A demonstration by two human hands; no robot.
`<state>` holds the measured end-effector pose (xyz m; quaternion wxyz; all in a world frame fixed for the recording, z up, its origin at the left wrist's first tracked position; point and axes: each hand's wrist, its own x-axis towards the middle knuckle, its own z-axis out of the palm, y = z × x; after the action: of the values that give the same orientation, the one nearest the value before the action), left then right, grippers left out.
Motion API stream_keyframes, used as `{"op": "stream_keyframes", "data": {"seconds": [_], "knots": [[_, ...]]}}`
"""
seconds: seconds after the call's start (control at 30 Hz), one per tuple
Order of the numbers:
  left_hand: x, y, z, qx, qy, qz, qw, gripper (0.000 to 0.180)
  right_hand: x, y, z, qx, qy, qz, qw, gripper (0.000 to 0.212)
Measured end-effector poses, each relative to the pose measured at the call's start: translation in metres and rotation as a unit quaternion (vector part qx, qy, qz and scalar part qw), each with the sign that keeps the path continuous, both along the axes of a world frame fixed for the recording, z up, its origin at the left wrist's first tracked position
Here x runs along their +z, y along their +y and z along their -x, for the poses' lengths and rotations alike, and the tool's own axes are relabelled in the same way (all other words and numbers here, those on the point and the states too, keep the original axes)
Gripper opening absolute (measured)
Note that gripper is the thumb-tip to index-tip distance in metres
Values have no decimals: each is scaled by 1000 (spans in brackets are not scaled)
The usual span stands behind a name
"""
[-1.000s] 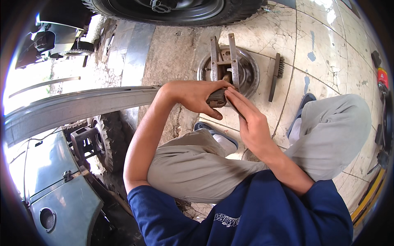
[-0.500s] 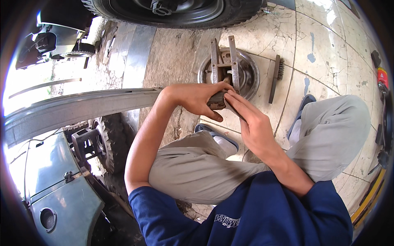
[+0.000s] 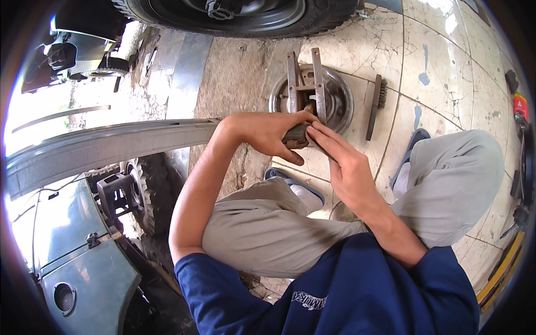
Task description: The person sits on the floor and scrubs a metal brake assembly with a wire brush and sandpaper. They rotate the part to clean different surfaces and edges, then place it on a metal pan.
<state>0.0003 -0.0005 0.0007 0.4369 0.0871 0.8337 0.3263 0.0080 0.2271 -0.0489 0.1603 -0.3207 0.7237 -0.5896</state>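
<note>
My left hand (image 3: 271,134) curls round a dark, worn, block-like part (image 3: 296,137), its thumb below and its fingers over the far side. The fingers of my right hand (image 3: 346,162) lie close together over the block's right end, with a thin dark flat piece (image 3: 320,146) between them and the block. What that piece is made of cannot be made out. Just beyond my hands, a two-armed metal bracket (image 3: 319,78) stands over a round steel wheel rim (image 3: 345,100). My left hand hides the bracket's near part.
A wire brush (image 3: 374,109) lies on the tiles right of the rim. A large tyre (image 3: 329,25) stands at the far edge. A long metal beam (image 3: 111,142) runs leftward, above a grey-green vehicle panel (image 3: 89,285). A red can (image 3: 520,106) and tools line the right edge.
My right hand has shifted very slightly to the right along the block's end. My left hand and the block stay in place.
</note>
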Motion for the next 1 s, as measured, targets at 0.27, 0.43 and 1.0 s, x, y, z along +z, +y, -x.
{"op": "stream_keyframes", "data": {"seconds": [0.27,0.43,1.0], "knots": [[1,2,0,1,-21,-12,1000,87,-12,-2,-5,-18,-6,18,1000,58],[-1,0,-1,0,-8,-32,999,86,-9,-1,-4,-14,-8,3,1000,55],[-2,0,-3,11,0,-25,1000,83,-11,-1,-1,-28,-19,11,999,53]]}}
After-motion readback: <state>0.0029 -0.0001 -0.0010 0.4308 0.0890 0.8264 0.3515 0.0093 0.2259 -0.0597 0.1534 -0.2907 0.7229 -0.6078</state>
